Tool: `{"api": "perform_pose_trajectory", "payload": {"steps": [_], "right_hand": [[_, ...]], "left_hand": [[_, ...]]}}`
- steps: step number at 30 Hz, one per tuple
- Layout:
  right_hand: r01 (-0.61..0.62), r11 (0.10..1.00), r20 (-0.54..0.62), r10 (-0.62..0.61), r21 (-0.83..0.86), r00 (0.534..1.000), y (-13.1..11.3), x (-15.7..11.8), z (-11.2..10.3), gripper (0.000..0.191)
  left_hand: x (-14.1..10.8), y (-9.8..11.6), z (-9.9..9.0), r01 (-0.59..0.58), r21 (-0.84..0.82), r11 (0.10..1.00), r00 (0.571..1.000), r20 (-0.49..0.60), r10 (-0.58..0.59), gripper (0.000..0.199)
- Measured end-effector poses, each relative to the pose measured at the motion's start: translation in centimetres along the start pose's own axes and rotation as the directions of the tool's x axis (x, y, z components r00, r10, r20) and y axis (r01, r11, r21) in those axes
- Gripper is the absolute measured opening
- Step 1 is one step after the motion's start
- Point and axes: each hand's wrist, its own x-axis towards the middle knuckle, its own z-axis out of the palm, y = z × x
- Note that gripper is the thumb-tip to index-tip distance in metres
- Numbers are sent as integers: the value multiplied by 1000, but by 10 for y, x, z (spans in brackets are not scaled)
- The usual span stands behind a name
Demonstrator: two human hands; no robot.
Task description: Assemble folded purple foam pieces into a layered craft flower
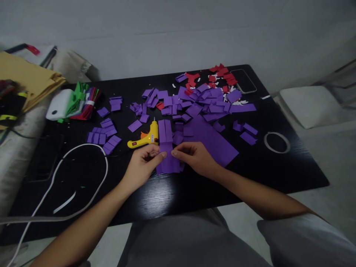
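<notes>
A creased strip of purple paper stands between my two hands over the black table. My left hand pinches its left edge, thumb in front. On the opposite edge, my right hand grips the paper between thumb and fingers. Just left of the strip lies a yellow glue gun, its nozzle pointing away from me. Behind my right hand spreads a large purple sheet, partly covered by a heap of small folded purple pieces.
Red paper scraps lie at the back right, near a phone-shaped frame. A tape ring sits on the right. On the left are a white cable, folded purple pieces and bundled green and red strips.
</notes>
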Motion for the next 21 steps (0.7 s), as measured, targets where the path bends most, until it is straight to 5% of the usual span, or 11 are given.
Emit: {"api": "perform_pose_trajectory", "payload": {"steps": [9, 15, 21], "right_hand": [[70, 993, 42, -66, -97, 997, -1, -4, -2, 25], [30, 999, -19, -29, 30, 999, -3, 0, -8, 22], [78, 994, 60, -73, -80, 995, -4, -4, -2, 25]], "left_hand": [[-3, -1, 1, -11, -15, 1000, 1000, -11, 11, 24], [1, 0, -7, -12, 67, 998, 995, -99, 18, 24], [-2, 2, 0, 2, -5, 1000, 1000, -27, -2, 26]]}}
